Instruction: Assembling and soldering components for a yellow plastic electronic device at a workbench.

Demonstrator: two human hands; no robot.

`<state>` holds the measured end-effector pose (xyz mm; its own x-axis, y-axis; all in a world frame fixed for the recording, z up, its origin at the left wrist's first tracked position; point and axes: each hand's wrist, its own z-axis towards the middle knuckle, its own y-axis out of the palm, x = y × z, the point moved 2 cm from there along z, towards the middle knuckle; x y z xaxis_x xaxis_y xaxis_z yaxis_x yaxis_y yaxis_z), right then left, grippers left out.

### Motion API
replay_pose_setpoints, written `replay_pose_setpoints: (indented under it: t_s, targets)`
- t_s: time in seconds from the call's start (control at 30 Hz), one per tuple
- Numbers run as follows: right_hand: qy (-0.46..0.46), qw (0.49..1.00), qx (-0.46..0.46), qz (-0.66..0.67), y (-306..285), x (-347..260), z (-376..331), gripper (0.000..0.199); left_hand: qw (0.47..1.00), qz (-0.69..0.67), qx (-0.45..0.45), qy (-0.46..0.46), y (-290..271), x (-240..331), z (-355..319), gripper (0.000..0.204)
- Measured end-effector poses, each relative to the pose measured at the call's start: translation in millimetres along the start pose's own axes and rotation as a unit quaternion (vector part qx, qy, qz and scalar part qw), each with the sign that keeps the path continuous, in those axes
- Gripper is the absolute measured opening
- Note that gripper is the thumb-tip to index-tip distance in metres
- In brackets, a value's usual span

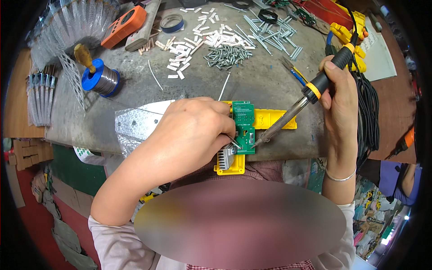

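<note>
My right hand grips a soldering iron by its black and orange handle. Its tip slants down to the lower right edge of a green circuit board; whether it touches is too small to tell. My left hand is closed at the board's left side, fingertips pinching a thin wire whose end shows at the board's lower part. Beneath the board lies a yellow plastic casing, with an arm to the right and one toward me. A grey finned metal piece sits in the near arm.
At the left stands a blue spool of solder wire, its strand running toward my left hand. Screws, white pieces and long bolts lie behind. Pliers rest near the iron; black cables hang at the right.
</note>
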<state>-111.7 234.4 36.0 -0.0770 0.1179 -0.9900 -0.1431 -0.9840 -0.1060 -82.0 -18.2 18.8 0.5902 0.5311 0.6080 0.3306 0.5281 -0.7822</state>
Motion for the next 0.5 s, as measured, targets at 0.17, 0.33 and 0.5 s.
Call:
replay_pose_setpoints:
  t_s: [0.17,0.33,0.5]
  targets:
    - [0.0,1.0,0.006,-0.005,-1.6,-1.5,1.3,0.023,1.0,0.0,-0.002,0.004,-0.2,-1.6,1.0,0.009]
    - [-0.002,1.0,-0.001,-0.011,-1.6,-2.1,2.3,0.023,1.0,0.002,-0.013,-0.009,-1.3,0.2,1.2,0.009]
    - [-0.005,1.0,-0.005,-0.01,-2.5,-1.9,3.7,0.023,1.0,-0.001,-0.011,-0.018,-2.2,2.6,-0.4,0.01]
